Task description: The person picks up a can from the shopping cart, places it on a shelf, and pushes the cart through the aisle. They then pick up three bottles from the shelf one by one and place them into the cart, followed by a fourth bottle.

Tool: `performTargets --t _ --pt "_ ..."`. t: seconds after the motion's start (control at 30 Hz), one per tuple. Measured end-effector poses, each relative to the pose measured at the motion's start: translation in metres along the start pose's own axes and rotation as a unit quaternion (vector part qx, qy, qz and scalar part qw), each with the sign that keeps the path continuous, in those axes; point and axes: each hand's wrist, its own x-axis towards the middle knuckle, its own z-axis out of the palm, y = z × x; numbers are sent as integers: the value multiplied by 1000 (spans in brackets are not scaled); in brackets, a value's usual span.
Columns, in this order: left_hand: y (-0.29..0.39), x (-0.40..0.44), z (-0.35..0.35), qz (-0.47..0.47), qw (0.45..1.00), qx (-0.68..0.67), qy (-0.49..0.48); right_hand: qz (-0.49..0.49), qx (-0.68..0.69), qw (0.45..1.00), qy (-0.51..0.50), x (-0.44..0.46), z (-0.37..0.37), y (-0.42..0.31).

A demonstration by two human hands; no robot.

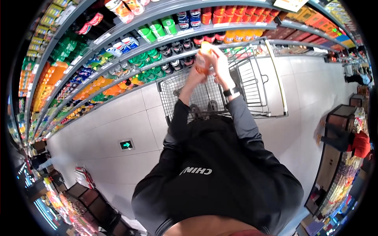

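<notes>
Both hands are raised over the shopping cart (173,84), holding a small bottle with orange-red contents (201,65) and a yellow-orange cap. My left hand (195,78) is closed around its lower part. My right hand (220,65), with a watch on the wrist, is closed against the bottle's upper right side near the cap. The exact finger placement and the label are too small to make out. The bottle stands roughly upright in the view, in front of the drink shelves.
Shelves (118,29) of bottles and cans curve along the left and far side. The cart's handle (278,78) is at the right. Pale floor tiles (106,114) carry a green arrow sign (126,144). A person in red (359,144) stands by a display at right.
</notes>
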Motion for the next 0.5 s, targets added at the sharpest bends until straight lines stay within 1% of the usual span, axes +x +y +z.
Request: performTargets --t 0.03,0.07,0.1,0.13,0.2,0.27,0.3,0.33,0.4,0.43,0.47,0.5 --pt "-29 -17 16 -35 999 29 16 154 95 983 22 -35 -1 -19" --pt "-76 -29 21 -54 998 8 3 147 101 984 22 -58 -10 34" --pt "-124 -42 26 -74 997 -13 -9 165 94 982 4 -79 -20 78" --pt "-155 -54 32 -76 996 -37 -21 192 19 981 -5 -104 -34 96" --pt "-220 -82 29 -98 992 48 -67 290 25 957 12 -147 -53 135" --pt "-242 -105 32 -107 984 126 -66 335 88 937 34 -178 -66 136" --pt "-252 -115 31 -112 978 166 -64 334 142 931 29 -188 -72 141" --pt "-263 -120 31 -115 975 182 -54 365 146 918 47 -194 -74 149" --pt "-283 -123 31 -123 969 213 -36 373 109 919 61 -200 -79 164" --pt "-280 -121 32 -124 966 224 -37 393 130 908 72 -200 -80 168" --pt "-278 -117 34 -137 962 234 -30 390 151 905 74 -201 -81 179" --pt "-280 -113 35 -138 961 239 -31 386 141 908 77 -199 -80 181"
